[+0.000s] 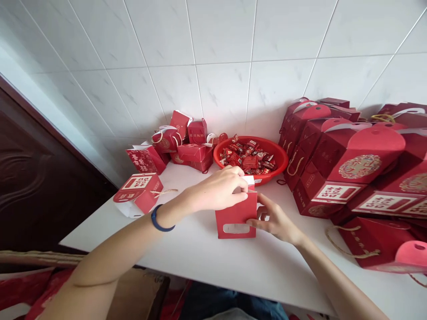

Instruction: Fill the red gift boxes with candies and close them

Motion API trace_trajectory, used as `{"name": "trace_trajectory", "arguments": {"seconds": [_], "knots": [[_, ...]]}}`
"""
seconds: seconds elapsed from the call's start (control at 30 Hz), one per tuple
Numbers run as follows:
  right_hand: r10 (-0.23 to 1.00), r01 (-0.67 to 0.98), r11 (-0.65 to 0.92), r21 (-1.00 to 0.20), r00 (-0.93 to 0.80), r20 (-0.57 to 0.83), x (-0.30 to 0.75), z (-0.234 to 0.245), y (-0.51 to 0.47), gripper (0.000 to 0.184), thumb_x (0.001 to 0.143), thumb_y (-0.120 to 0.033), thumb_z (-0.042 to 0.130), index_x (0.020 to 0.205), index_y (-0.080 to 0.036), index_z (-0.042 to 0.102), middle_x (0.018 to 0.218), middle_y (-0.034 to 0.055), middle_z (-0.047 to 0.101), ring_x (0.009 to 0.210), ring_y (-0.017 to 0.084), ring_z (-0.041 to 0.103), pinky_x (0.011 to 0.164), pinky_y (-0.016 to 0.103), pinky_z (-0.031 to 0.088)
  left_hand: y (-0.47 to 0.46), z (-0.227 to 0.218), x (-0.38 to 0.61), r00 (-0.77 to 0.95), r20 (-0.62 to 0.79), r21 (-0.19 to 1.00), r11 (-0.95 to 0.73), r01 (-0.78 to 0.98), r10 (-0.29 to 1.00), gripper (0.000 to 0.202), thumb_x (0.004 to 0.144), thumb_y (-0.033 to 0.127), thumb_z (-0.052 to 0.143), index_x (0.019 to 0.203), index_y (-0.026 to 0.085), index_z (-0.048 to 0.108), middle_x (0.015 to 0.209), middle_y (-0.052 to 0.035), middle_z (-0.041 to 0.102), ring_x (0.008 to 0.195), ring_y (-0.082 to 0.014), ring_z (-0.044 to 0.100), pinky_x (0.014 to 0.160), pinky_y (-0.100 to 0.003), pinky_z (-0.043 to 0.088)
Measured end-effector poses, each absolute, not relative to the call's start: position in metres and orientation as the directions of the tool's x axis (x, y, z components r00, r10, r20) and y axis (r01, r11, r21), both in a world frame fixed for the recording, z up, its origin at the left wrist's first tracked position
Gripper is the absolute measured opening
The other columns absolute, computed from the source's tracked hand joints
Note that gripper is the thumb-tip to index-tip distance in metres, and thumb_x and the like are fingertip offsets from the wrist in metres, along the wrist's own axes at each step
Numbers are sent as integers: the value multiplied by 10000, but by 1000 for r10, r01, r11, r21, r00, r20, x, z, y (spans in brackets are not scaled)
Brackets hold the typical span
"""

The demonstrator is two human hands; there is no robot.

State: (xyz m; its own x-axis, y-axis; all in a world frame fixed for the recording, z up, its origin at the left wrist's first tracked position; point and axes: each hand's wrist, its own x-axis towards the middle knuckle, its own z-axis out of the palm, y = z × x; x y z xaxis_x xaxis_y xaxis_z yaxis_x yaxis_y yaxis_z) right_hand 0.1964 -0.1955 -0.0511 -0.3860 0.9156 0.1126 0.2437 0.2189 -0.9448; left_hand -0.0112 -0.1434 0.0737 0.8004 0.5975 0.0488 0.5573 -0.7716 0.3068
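A red paper gift box (235, 218) with an oval cut-out low on its front stands upright on the white table, its top open and a white flap edge showing. My right hand (275, 220) grips its right side, thumb on the front and fingers around the edge. Over the top opening, my left hand (223, 189) has its fingers curled down at the rim; the fingertips are partly hidden, so what they hold is unclear. Just behind the box sits a red plastic basin (282, 164) full of small wrapped candies (250, 162).
Several red gift boxes (191, 153) are clustered at the back left, and another box (143, 186) lies tipped nearer the left edge. At right stands a large stack of filled-out boxes (360, 155). A tiled wall (220, 35) bounds the white table (200, 258) behind.
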Motion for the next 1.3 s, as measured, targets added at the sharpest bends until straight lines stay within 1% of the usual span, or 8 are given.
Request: {"name": "trace_trajectory", "arguments": {"seconds": [0.1,0.23,0.4,0.7,0.9,1.07,1.17,1.3], "knots": [[926,251,223,-942,-357,124,199,-56,-192,524,838,-377,700,1299,-233,499,1259,87,617,818,154,656,674,285,530,-141,68,-7,800,33,339,-760,555,599,213,944,285,485,849,190,649,1021,-61,634,975,-211,596,835,-310,431],[923,266,234,-935,-363,128,202,-59,-189,502,842,-373,695,1281,-235,496,1219,75,638,842,158,660,717,295,536,-127,70,-7,795,-63,500,-670,548,603,105,888,267,572,886,194,647,917,-18,676,810,-169,608,701,-271,424],[930,321,289,-902,-316,186,202,-57,-188,415,854,-449,688,1162,-232,516,997,37,679,854,182,647,805,351,546,-112,73,-3,844,-151,704,-543,457,515,80,828,238,662,879,176,673,934,-19,710,894,-167,646,783,-266,467],[928,436,345,-831,-293,232,199,-56,-185,392,880,-382,651,1210,-244,492,1101,52,676,910,186,646,862,359,542,-81,74,-3,892,-156,750,-537,387,424,134,804,216,690,930,178,714,930,-24,706,875,-159,630,779,-263,467],[849,351,465,-813,-435,298,218,-41,-177,784,805,-506,738,1448,-222,390,1312,132,589,993,225,644,892,386,549,-67,66,-14,926,-102,820,-495,286,365,159,820,276,717,936,167,726,911,-21,684,810,-132,588,728,-237,437],[900,295,435,-851,-125,417,234,-13,-145,496,937,-558,555,1306,-228,537,1284,112,619,1023,224,666,901,369,544,-59,62,-18,889,-39,911,-349,219,456,352,880,471,672,1070,179,717,1038,-61,708,915,-172,626,788,-265,461],[890,458,403,-793,8,457,237,-3,-110,365,932,-493,558,1123,-192,637,1142,95,686,936,208,677,849,335,543,-43,51,-14,820,-7,965,-212,156,572,449,877,562,634,1085,169,697,1135,-108,714,1025,-219,653,873,-319,489],[935,654,259,-711,16,356,234,-3,-63,237,918,-336,551,1030,-163,668,1058,85,719,911,192,673,850,309,520,-13,31,0,724,-115,907,-226,356,680,401,853,496,642,1046,151,711,1100,-113,736,1001,-229,678,825,-307,505]]}}
